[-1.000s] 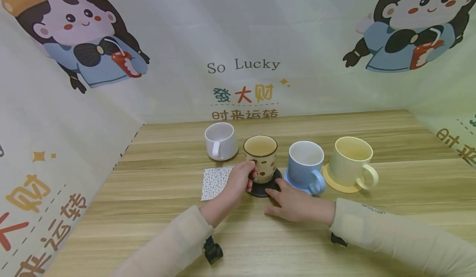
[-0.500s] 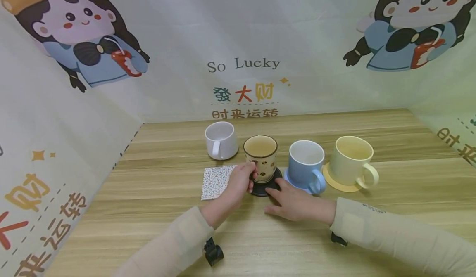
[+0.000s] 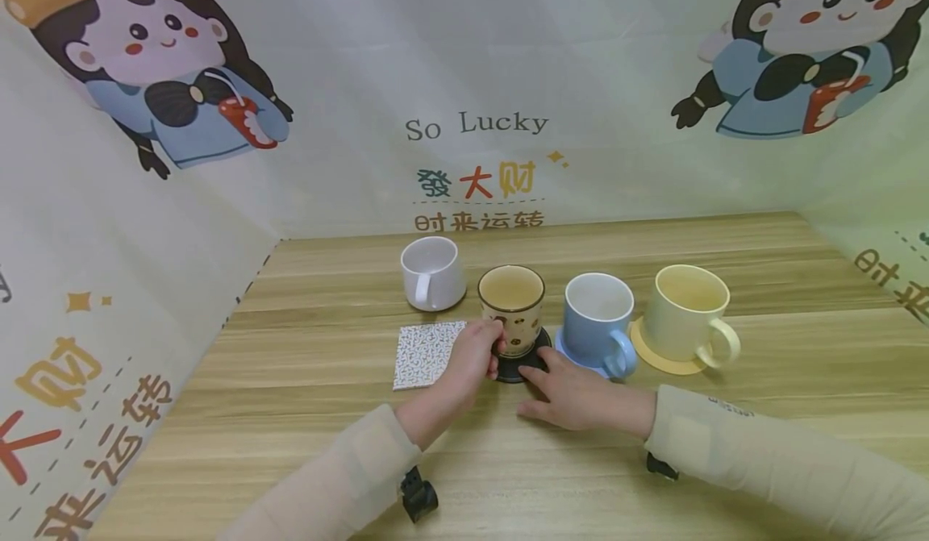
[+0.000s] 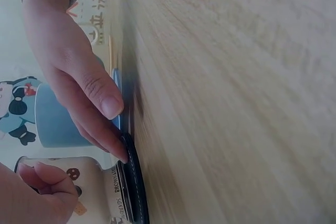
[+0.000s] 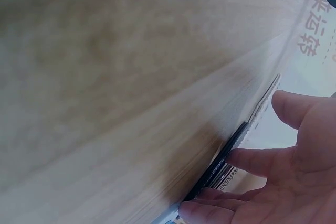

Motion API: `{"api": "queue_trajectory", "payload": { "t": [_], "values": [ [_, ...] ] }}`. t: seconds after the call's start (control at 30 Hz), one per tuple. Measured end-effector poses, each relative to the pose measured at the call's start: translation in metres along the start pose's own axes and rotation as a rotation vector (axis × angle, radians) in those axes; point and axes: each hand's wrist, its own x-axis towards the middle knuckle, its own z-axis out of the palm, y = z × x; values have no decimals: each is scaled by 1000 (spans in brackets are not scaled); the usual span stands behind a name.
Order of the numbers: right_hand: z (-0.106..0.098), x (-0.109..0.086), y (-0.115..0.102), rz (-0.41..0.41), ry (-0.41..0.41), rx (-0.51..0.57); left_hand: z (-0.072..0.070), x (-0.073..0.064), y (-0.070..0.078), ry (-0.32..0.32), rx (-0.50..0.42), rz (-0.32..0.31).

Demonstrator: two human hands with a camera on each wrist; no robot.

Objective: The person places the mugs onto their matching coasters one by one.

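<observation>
My left hand (image 3: pixel 475 357) grips the near left side of a beige mug (image 3: pixel 511 315) with a dark rim and brown cookie-like prints; its handle is hidden by the fingers. Beneath the upright mug lies a round black coaster (image 3: pixel 513 372) with a stitched edge. My right hand (image 3: pixel 569 392) reaches in from the right, fingers extended, the fingertips touching the coaster's near right edge. In the left wrist view, curled left fingers (image 4: pixel 58 184) show against the mug. In the right wrist view, the right hand (image 5: pixel 273 171) has straight fingers against the coaster's edge.
A white mug (image 3: pixel 433 275) stands on the bare table behind a square speckled coaster (image 3: pixel 421 355). To the right, a blue mug (image 3: pixel 598 323) sits on a blue coaster, and a pale yellow mug (image 3: pixel 685 315) on a yellow coaster (image 3: pixel 671 364). A printed cloth backdrop (image 3: pixel 341 162) surrounds the table.
The beige mug has shifted very slightly to the right and turned a little, with my left hand on it. My right hand stays in place at the black coaster.
</observation>
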Motion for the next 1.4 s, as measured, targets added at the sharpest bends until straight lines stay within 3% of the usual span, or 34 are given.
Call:
{"api": "queue_trajectory", "payload": {
  "t": [0.47, 0.63, 0.77, 0.9, 1.1, 1.4],
  "values": [
    [1, 1, 0, 12, -7, 10, -6, 1, -5, -42, 53, -9],
    [0, 1, -1, 21, -18, 11, -10, 1, -3, -80, 115, -23],
    [1, 0, -2, 27, -20, 15, -17, 0, -2, -73, 183, -19],
    [2, -2, -3, 36, -24, 22, -28, 1, 0, -26, 178, -2],
    [3, -6, -10, 27, -48, -8, -45, 9, 7, 111, 110, 36],
    [3, -8, -34, -103, -100, 66, -70, 31, 21, 278, 148, 204]
  ]
}}
